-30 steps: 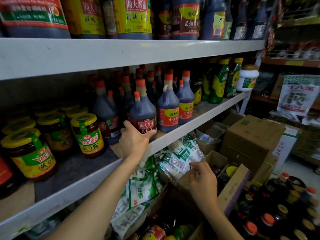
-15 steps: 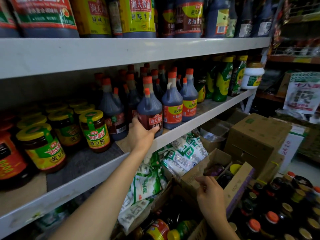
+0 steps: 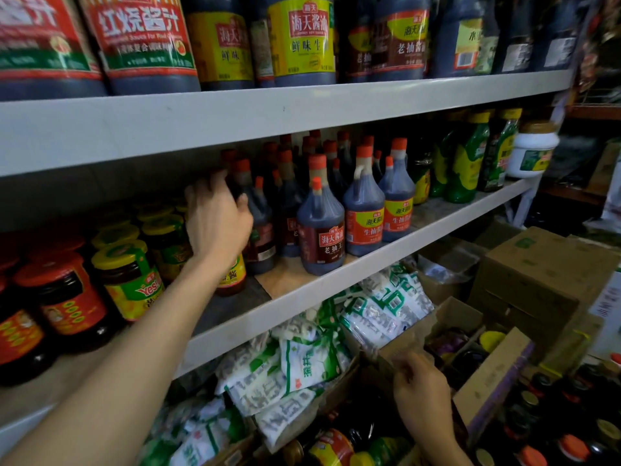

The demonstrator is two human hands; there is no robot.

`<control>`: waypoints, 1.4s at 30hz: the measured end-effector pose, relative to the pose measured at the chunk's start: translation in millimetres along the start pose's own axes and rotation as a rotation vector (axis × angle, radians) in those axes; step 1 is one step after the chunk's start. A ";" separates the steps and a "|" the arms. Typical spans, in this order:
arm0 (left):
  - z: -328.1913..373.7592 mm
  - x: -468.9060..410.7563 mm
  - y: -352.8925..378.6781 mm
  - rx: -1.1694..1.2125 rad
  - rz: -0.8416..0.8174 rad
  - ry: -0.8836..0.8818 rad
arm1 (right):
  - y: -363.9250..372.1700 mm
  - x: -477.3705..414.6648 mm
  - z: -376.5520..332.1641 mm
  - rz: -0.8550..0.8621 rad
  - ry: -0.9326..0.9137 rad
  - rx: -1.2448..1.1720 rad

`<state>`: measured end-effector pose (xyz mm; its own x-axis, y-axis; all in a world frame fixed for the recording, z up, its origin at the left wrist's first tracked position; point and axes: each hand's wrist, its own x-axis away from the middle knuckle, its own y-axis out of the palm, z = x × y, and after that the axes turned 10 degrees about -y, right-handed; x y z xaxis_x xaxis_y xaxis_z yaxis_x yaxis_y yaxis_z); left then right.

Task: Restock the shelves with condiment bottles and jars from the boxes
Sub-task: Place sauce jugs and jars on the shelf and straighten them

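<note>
The left hand (image 3: 216, 223) is up on the middle shelf (image 3: 336, 288), at about nine o'clock from the front soy sauce bottle (image 3: 321, 230). Its fingers are loosely bent and spread, with the thumb against the shoulder of a dark bottle (image 3: 261, 227) in the row behind. Whether it actually grips that bottle I cannot tell.

The right hand (image 3: 421, 393) is low at five o'clock, fingers curled at the flap of the open cardboard box (image 3: 490, 375). It is blurred, so any hold is unclear. More jars show inside at its one o'clock, among them a yellow cap (image 3: 492, 339).

These bottles look full, so they are probably heavy and bottom-weighted, with smooth plastic sides that may slip. The best hold is likely the narrow neck or the small moulded handle (image 3: 359, 172) just under the cap — not the wide belly. They are packed tight — a careless nudge could topple the neighbouring bottles.
</note>
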<state>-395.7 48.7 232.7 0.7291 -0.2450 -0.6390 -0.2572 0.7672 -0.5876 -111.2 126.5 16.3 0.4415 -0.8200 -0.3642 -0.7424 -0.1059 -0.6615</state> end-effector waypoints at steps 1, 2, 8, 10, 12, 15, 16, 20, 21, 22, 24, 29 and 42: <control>2.9 -15.1 0.9 -0.088 -0.145 -0.042 | 1.9 -0.3 -3.1 -0.004 -0.014 -0.010; 6.1 -28.2 2.8 -0.155 -0.287 -0.050 | 4.0 -0.5 -6.8 -0.010 -0.023 -0.024; -2.9 -55.4 23.7 -0.047 -0.599 -0.030 | 12.6 -5.8 -29.7 -0.007 -0.081 -0.074; -12.5 -56.5 30.2 0.010 -0.564 -0.038 | 15.4 -10.2 -43.0 0.004 -0.121 -0.083; -16.5 -62.6 33.1 0.033 -0.531 -0.062 | 18.3 -18.9 -62.3 0.033 -0.155 -0.111; -14.4 -64.5 32.9 0.029 -0.491 -0.059 | 24.6 -38.6 -104.8 0.053 -0.234 -0.165; -12.0 -61.5 33.0 0.019 -0.477 -0.058 | 27.0 -46.6 -120.5 0.049 -0.260 -0.188; -7.5 -56.3 32.8 0.049 -0.491 -0.067 | 34.3 -72.5 -169.5 -0.038 -0.331 -0.200; -8.2 -57.7 30.8 0.101 -0.523 -0.073 | 36.3 -76.2 -176.0 -0.059 -0.363 -0.192; -9.2 -59.5 28.0 0.147 -0.563 -0.084 | 37.9 -79.1 -181.0 -0.073 -0.384 -0.191; -11.8 -61.8 23.2 0.167 -0.587 -0.109 | 42.6 -84.0 -186.7 -0.090 -0.394 -0.170; -5.4 -46.7 18.4 -0.078 -0.361 -0.049 | 53.8 -93.3 -198.5 -0.198 -0.348 -0.028; -14.8 -39.3 11.4 -0.067 -0.409 0.070 | 60.6 -100.9 -206.8 -0.281 -0.291 0.118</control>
<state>-436.6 58.3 243.8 0.7353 -0.5629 -0.3773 0.0020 0.5586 -0.8294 -304.9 86.5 148.6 0.7554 -0.5731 -0.3176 -0.5172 -0.2239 -0.8260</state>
